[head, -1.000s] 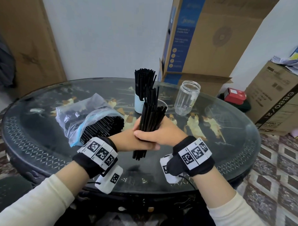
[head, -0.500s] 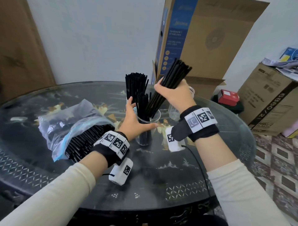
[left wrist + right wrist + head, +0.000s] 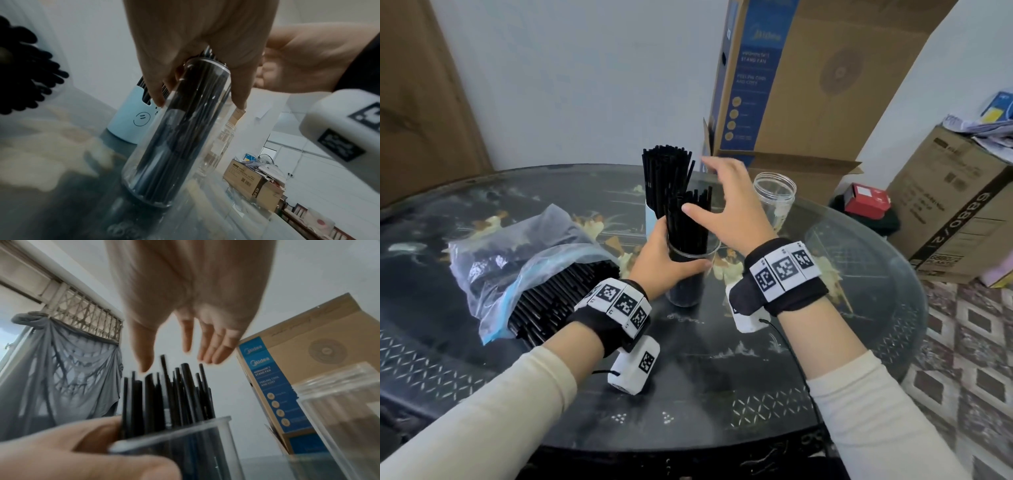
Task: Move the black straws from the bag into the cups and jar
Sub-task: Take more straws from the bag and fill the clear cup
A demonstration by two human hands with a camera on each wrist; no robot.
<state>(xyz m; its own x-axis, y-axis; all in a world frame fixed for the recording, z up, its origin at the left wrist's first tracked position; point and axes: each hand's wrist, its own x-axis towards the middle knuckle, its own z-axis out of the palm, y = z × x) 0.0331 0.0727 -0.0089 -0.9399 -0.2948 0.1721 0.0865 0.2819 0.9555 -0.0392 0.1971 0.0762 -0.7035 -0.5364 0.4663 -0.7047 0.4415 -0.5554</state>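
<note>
Straws point(image 3: 688, 222) fill the cup point(image 3: 686, 274), which the left hand point(image 3: 657, 263) grips; right hand point(image 3: 726, 209) hovers unclenched at 12 o'clock. A knock could tip it.

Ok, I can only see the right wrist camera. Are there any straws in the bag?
Observer: Yes. The bag lies on the table, left of the left hand, and many black straws poke out of its open end.
Operator: Is there another cup I can't see?
Observer: Yes. A pale blue cup stands behind the clear cup, and it's packed with straws.
Operator: Is anything drawn on it?
Observer: The left wrist camera shows a little smiley face on its side.
</note>
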